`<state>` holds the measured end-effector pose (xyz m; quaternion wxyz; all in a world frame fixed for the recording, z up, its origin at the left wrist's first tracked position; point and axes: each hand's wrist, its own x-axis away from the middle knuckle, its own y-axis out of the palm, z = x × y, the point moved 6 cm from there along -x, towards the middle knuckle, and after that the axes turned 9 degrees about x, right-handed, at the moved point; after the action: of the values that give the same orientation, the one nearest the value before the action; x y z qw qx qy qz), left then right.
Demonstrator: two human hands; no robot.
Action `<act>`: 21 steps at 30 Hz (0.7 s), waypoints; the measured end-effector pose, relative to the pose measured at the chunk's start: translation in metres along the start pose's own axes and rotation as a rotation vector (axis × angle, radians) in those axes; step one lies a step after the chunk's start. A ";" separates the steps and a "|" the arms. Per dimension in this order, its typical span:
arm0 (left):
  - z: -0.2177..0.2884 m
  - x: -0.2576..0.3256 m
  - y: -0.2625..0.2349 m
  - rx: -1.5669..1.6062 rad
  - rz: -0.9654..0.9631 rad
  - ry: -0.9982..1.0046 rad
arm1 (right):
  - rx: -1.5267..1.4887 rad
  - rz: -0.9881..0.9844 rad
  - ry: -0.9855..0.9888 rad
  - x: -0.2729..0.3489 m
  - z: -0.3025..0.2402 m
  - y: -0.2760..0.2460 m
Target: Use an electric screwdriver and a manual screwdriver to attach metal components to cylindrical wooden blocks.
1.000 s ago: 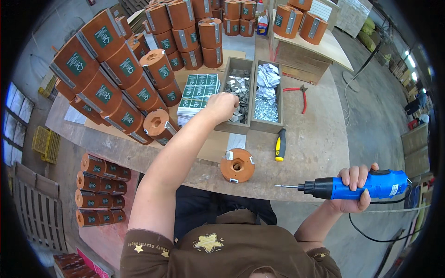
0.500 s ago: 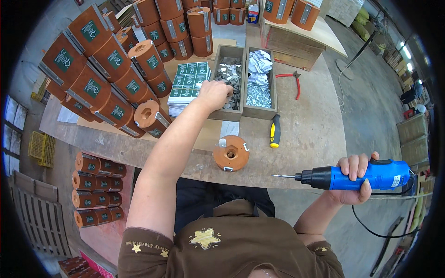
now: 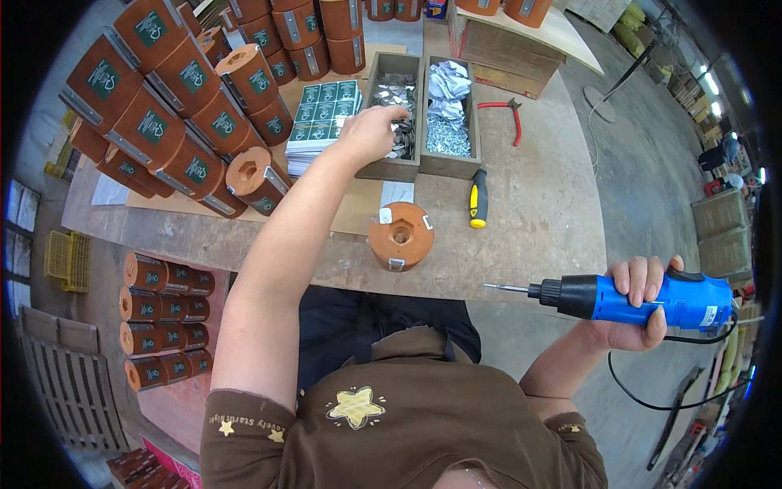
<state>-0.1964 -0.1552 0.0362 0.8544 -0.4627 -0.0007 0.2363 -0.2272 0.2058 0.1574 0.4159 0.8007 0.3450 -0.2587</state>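
Note:
My left hand (image 3: 372, 134) reaches into the left wooden bin (image 3: 394, 169), its bent fingers down among small flat metal pieces (image 3: 401, 91). What the fingertips pinch, if anything, is hidden. My right hand (image 3: 639, 301) is wrapped round a blue and black electric screwdriver (image 3: 603, 298), held off the table's front right edge with its bit pointing left. A short brown cylinder (image 3: 417, 244) with a hexagonal recess stands on the table in front of me. Small metal clips sit at its rim. Apart from both hands, a stack of green and white labels (image 3: 323, 114) lies left of the bin.
The right bin (image 3: 450, 165) contains screws and crumpled pale wrapping. Red-handled pliers (image 3: 516, 126) and a yellow-black screwdriver (image 3: 478, 200) lie right of it. Labelled brown cylinders (image 3: 171, 106) are piled at left, more (image 3: 167, 322) lower down. A cord (image 3: 643, 399) trails from the tool.
The view has shifted, so the table and its things sit higher in the picture. My left hand stays in the metal-piece bin, its fingers slightly moved. My right hand still holds the electric screwdriver.

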 end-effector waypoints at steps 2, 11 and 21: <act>0.010 0.009 -0.013 0.155 0.016 0.059 | 0.002 -0.004 0.003 0.002 -0.001 0.001; 0.066 0.132 -0.034 0.641 -0.042 0.056 | -0.048 -0.035 0.047 0.005 0.006 0.008; 0.082 0.177 -0.021 0.262 0.173 0.281 | -0.037 -0.073 0.089 0.006 0.020 0.031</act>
<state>-0.0489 -0.0285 0.0612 0.8755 -0.3745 0.1890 0.2400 -0.2021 0.1783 0.1577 0.4048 0.7906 0.3970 -0.2313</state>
